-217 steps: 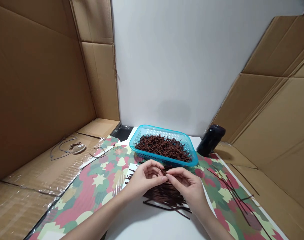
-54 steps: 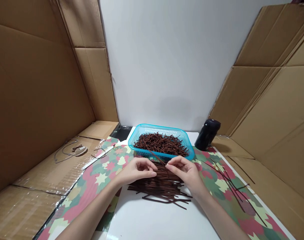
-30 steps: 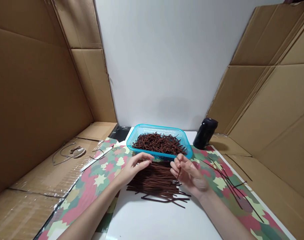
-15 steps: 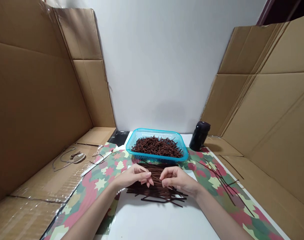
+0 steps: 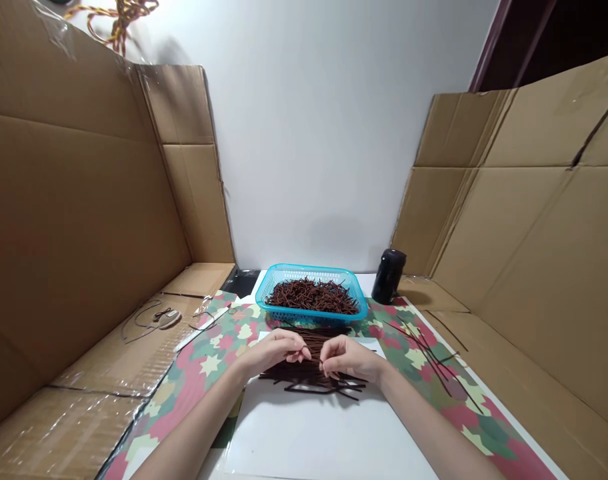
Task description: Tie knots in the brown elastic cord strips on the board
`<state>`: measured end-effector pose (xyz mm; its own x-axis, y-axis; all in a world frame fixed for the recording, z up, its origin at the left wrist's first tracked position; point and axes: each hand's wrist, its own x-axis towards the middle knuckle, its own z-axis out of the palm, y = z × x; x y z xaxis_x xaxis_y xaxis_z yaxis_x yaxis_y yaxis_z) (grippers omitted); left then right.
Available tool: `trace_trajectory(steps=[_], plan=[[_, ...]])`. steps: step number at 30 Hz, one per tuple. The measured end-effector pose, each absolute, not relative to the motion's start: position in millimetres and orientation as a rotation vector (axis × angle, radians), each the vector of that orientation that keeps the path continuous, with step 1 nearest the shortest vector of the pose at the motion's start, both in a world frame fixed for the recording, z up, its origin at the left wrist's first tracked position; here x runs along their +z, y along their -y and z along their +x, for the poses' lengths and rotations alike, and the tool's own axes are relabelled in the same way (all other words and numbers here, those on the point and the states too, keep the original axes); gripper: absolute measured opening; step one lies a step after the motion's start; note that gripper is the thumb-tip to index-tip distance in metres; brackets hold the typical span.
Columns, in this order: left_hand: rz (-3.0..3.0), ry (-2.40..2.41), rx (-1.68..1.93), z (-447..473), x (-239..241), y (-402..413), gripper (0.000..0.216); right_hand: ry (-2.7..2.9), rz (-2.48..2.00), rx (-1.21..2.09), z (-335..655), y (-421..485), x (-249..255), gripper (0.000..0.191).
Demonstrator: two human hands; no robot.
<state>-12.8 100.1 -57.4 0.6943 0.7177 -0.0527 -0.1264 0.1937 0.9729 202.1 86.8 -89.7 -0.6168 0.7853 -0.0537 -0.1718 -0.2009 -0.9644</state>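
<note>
My left hand is closed in a pinch, its thumb and fingers pressed together above a pile of thin dark brown sticks. My right hand faces it a short gap away, also pinched, with its fingertips pointing left and down. Whatever either hand holds is too small or too hidden to make out. The sticks lie roughly side by side under both hands, on a white sheet. Just behind them stands a light blue plastic basket heaped with short brown stick pieces.
A black bottle-like container stands right of the basket. Several long brown strands lie on the patterned cover at right. A white strip and a small pale oval object lie at left. Cardboard walls flank both sides.
The fingers of my left hand have drawn together, and its tips are nearer my right hand. The camera view has shifted slightly. Basket and container stay in place.
</note>
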Motion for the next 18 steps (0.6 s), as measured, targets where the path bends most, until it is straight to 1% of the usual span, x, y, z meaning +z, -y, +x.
trace_trajectory(steps=[3,5,10,13,18], plan=[[1.06,-0.543,0.798,-6.4,-64.3,-96.2,0.015,1.37,-0.687,1.852,203.6,-88.5,-92.5,0.022],[0.937,-0.514,0.876,-2.2,-69.0,-93.4,0.017,1.355,-0.642,1.821,205.1,-90.0,-94.8,0.019],[0.731,-0.458,0.951,1.1,-76.4,-90.6,0.024,1.374,-0.557,1.774,208.2,-95.8,-107.1,0.014],[0.673,-0.45,0.971,0.1,-80.0,-92.3,0.02,1.391,-0.541,1.761,208.6,-99.7,-116.6,0.013],[0.609,-0.489,0.985,-1.6,-87.1,-95.9,0.01,1.385,-0.572,1.754,207.4,-103.2,-126.7,0.019]])
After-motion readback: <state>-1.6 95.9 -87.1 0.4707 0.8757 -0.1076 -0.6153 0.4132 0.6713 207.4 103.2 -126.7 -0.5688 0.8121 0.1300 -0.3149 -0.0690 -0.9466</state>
